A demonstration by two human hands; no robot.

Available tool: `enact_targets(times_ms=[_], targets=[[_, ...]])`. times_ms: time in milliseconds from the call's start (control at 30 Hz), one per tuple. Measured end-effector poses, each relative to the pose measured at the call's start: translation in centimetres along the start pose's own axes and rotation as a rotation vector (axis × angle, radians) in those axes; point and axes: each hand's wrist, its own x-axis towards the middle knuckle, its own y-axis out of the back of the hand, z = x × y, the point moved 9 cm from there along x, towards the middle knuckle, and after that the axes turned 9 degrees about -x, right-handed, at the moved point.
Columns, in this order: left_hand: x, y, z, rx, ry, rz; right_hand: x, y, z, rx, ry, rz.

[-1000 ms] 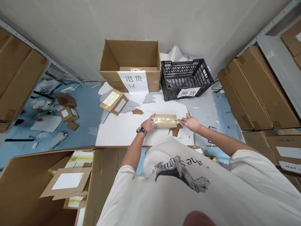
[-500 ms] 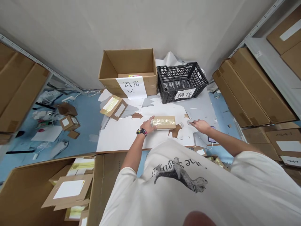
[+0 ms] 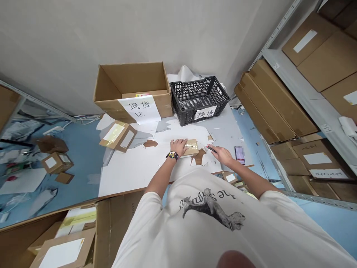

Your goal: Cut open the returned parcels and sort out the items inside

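Note:
My left hand (image 3: pixel 178 146), with a patterned band at its wrist, lies over the left part of a small cardboard box (image 3: pixel 192 146) and holds it against the table. Yellowish clear tape covers the box's top. To the right of the box, my right hand (image 3: pixel 222 155) is closed around a utility knife (image 3: pixel 211 149) with a dark handle. Its thin tip points left at the box's right end; whether it touches the box I cannot tell. Torn white paper covers the table (image 3: pixel 131 175), with brown patches showing through.
An open carton (image 3: pixel 108 108) with a paper sign and a black plastic crate (image 3: pixel 181 115) stand at the back. A taped parcel (image 3: pixel 119 136) sits at the left, a phone (image 3: pixel 240 155) at the right. Shelves with large cartons (image 3: pixel 276 100) flank the right side. A big carton (image 3: pixel 117 219) holds parcels at lower left.
My view has turned to the right. My left hand has shifted from the box's left end onto its top, and the knife in my right hand has come nearer the box.

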Motion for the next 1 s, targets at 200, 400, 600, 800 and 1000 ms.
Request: enact_targets(times_ms=[200,400,600,800,1000], targets=[[0.1,-0.9,0.3,0.048,-0.042,-0.025,0.3,-1.1,-2.4,-0.198,0.141,-0.068],[-0.2,-0.9,0.3,0.006,-0.078,0.005,2.1,-2.8,-3.7,-0.313,0.091,-0.108],[0.1,-0.6,0.0,-0.06,-0.081,0.008,4.2,-3.6,-4.4,-0.334,-0.007,-0.063],[-0.1,-0.1,0.3,-0.039,-0.089,0.033,5.6,-2.7,0.8,-0.3,-0.176,-0.032],[-1.0,0.4,1.2,-0.079,-0.163,0.042,4.3,-2.8,10.6,0.051,-0.458,-0.035]])
